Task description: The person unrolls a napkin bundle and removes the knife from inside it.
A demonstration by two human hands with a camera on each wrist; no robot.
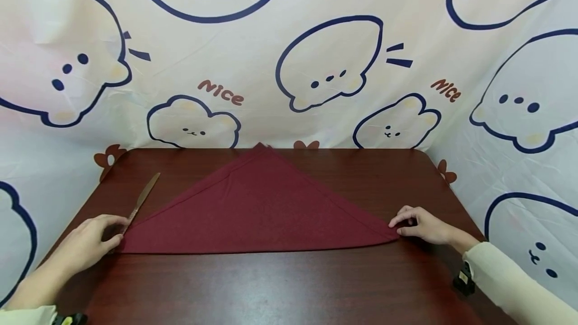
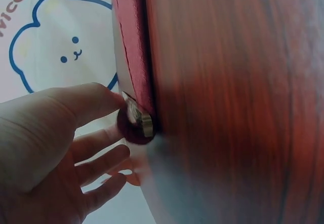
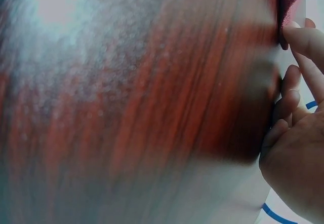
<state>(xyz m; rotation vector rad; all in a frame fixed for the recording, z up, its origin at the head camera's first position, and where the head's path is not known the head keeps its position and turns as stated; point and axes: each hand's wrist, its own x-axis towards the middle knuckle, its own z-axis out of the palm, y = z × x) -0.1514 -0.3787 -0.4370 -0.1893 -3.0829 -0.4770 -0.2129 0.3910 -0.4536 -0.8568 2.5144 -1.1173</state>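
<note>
A dark red cloth napkin (image 1: 257, 209), folded into a triangle, lies on the brown table with its long edge toward me and its point at the far side. At its left corner my left hand (image 1: 88, 242) pinches the handle of a gold-coloured table knife (image 1: 148, 187), whose blade points away over the table. In the left wrist view, red cloth wraps the handle's end (image 2: 147, 125) between thumb and fingers. Thumb and forefinger of my right hand (image 1: 426, 224) pinch the napkin's right corner, with the other fingers loosely curled; the cloth's edge shows in the right wrist view.
The brown wooden table (image 1: 253, 285) has a glossy top and rounded far corners. A pale curtain (image 1: 325, 129) with cartoon outlines hangs behind it and at both sides. Each wrist wears a dark strap device (image 1: 464, 279).
</note>
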